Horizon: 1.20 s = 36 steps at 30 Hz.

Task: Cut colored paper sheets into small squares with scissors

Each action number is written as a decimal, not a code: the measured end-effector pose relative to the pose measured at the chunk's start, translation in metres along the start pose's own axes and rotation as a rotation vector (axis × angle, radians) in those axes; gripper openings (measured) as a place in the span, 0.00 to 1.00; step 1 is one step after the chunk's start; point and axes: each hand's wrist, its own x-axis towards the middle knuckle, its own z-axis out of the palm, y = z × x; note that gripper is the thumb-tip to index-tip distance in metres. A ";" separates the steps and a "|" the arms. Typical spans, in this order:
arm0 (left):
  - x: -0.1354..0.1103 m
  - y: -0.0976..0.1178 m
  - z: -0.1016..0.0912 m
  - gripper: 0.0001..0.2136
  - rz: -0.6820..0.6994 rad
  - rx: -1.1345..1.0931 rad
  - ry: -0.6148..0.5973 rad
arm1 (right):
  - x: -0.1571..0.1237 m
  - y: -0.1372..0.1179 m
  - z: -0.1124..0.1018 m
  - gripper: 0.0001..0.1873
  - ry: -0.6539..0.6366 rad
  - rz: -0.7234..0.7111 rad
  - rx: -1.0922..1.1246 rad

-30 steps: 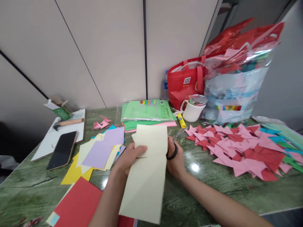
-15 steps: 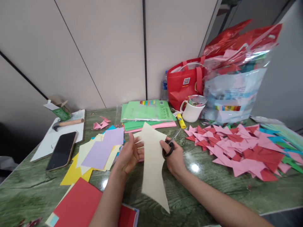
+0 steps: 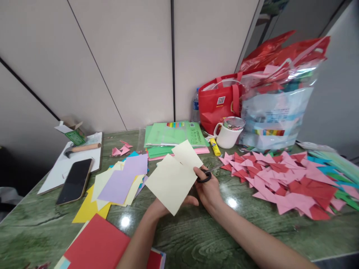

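Note:
My right hand [image 3: 209, 188] grips black-handled scissors [image 3: 205, 176], blades pointing away to the right. Its thumb also pins the corners of two cream paper pieces: a larger square [image 3: 171, 183] in front and a smaller piece [image 3: 187, 154] behind it. My left hand [image 3: 164, 207] is beneath the larger square, thumb stretched out to the right; the paper hides its other fingers. That hand looks open, and I cannot tell whether it touches the sheet. Left of it lie loose purple paper squares [image 3: 116, 186] over cream and yellow sheets.
Red sheets [image 3: 97, 243] lie at front left, near a phone [image 3: 75, 182] and a hammer [image 3: 84, 148]. Green paper packs [image 3: 174, 134], a glue stick [image 3: 214, 147] and a white mug [image 3: 227, 137] stand behind. Folded pink and red pieces [image 3: 283, 175] cover the right side, before bags [image 3: 276, 104].
The long cream sheet held upright has given way to a square and a smaller piece, fanned at my right thumb. My left hand moved right and down, behind the paper.

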 end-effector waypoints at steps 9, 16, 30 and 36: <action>0.007 -0.006 0.004 0.19 -0.083 -0.253 0.231 | -0.003 0.009 0.003 0.15 -0.027 -0.198 -0.145; 0.012 -0.001 0.003 0.21 -0.064 -0.564 0.437 | -0.005 0.006 0.008 0.17 -0.064 -0.272 -0.256; 0.018 0.002 0.002 0.23 -0.117 -0.765 0.575 | 0.009 -0.055 -0.044 0.15 -0.208 -0.528 -1.087; 0.018 0.009 0.005 0.22 -0.157 -0.786 0.632 | 0.029 -0.120 -0.114 0.17 0.086 -0.965 -2.115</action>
